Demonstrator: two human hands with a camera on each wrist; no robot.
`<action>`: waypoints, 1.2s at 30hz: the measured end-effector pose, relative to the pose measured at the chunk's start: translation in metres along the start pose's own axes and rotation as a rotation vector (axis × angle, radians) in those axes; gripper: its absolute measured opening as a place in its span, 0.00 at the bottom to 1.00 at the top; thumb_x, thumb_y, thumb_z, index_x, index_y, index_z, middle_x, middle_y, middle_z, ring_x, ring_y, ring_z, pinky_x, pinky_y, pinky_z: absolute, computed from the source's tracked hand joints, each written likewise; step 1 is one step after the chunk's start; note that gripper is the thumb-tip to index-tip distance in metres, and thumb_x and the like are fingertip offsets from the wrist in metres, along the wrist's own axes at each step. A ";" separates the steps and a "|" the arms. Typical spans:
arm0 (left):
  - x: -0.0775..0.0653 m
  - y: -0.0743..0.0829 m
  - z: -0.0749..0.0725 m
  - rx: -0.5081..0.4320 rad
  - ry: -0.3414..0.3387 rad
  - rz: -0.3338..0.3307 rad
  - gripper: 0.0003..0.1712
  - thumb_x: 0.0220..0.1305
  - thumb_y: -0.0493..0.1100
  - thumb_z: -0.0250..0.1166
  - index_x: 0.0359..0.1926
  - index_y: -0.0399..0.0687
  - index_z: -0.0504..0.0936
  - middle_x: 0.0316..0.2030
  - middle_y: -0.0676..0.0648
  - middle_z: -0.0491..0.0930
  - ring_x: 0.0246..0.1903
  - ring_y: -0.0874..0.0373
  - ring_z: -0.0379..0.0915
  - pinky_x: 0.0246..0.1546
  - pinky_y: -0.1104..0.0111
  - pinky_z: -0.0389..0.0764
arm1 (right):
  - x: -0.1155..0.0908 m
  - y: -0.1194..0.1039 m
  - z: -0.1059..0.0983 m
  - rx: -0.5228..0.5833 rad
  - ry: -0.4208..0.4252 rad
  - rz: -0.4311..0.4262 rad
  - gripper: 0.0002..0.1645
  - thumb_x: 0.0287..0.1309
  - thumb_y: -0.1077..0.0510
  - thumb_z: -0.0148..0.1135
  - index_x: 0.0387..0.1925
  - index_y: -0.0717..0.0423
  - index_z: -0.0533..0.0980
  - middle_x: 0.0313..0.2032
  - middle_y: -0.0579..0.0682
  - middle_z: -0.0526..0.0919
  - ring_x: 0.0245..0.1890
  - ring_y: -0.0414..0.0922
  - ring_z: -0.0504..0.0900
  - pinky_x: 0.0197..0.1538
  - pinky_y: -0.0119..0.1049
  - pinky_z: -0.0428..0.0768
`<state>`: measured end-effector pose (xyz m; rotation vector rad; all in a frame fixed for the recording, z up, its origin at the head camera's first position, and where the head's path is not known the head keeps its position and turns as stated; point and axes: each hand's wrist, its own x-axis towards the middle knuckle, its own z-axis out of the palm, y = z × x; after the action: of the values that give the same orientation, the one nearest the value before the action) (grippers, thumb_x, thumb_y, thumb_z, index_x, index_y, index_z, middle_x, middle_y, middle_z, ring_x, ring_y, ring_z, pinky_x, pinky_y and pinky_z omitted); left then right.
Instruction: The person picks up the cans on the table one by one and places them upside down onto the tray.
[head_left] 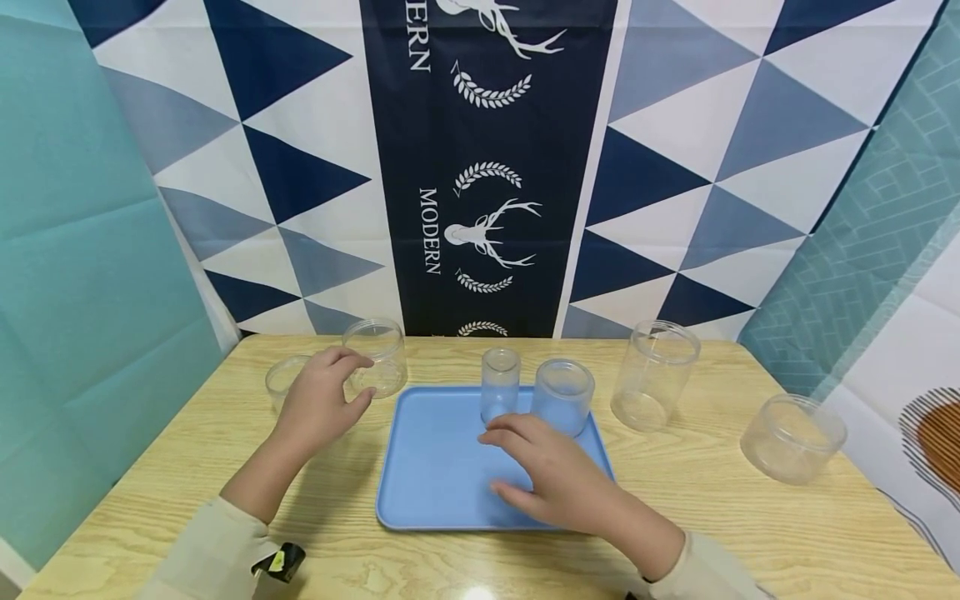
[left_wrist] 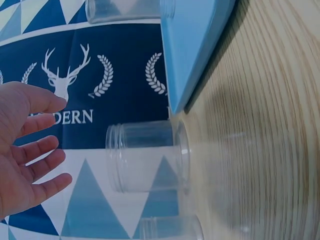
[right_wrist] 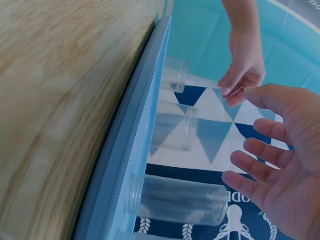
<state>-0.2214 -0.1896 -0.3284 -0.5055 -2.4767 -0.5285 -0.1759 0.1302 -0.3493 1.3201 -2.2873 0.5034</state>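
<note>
My left hand (head_left: 322, 400) is held above the left part of the table, fingers loosely bent and holding nothing. Close by it are a clear plastic jar (head_left: 386, 371) at the back and a smaller clear jar (head_left: 281, 379), partly hidden behind the hand. Over the blue tray (head_left: 427, 492) hovers my right hand (head_left: 555, 475), thumb apart from the relaxed fingers, the palm empty. Just beyond its fingers, a narrow clear jar (head_left: 499, 387) and a wider clear jar (head_left: 562, 400) stand side by side on the tray. The narrow jar (right_wrist: 180, 200) has its threaded neck down against the tray.
A tall clear jar (head_left: 652, 375) stands on the wooden table (head_left: 690, 500) to the right of the tray. Farther right is a low, wide clear jar (head_left: 793, 442) near the table's edge. A patterned cloth (head_left: 480, 167) hangs behind the table.
</note>
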 end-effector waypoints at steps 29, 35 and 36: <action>-0.002 -0.075 -0.021 0.044 -0.093 -0.206 0.24 0.56 0.44 0.70 0.50 0.34 0.81 0.51 0.31 0.74 0.53 0.32 0.68 0.52 0.40 0.70 | 0.009 -0.006 0.010 0.098 -0.240 0.006 0.36 0.56 0.48 0.71 0.63 0.51 0.69 0.63 0.53 0.69 0.61 0.47 0.71 0.58 0.40 0.75; -0.004 -0.092 -0.021 0.019 -0.129 -0.247 0.31 0.55 0.51 0.72 0.54 0.33 0.78 0.54 0.30 0.70 0.55 0.30 0.63 0.51 0.38 0.69 | 0.010 -0.006 0.011 0.117 -0.260 -0.008 0.36 0.57 0.47 0.70 0.64 0.50 0.68 0.64 0.52 0.68 0.62 0.47 0.70 0.60 0.41 0.74; -0.004 -0.095 -0.021 0.017 -0.134 -0.248 0.33 0.55 0.51 0.72 0.55 0.33 0.78 0.55 0.30 0.68 0.56 0.29 0.62 0.51 0.38 0.68 | 0.010 -0.006 0.011 0.120 -0.265 -0.010 0.36 0.57 0.46 0.69 0.64 0.50 0.68 0.64 0.53 0.68 0.62 0.47 0.69 0.60 0.41 0.74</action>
<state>-0.2528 -0.2811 -0.3391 -0.2337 -2.6879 -0.5866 -0.1775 0.1148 -0.3530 1.5361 -2.4940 0.4941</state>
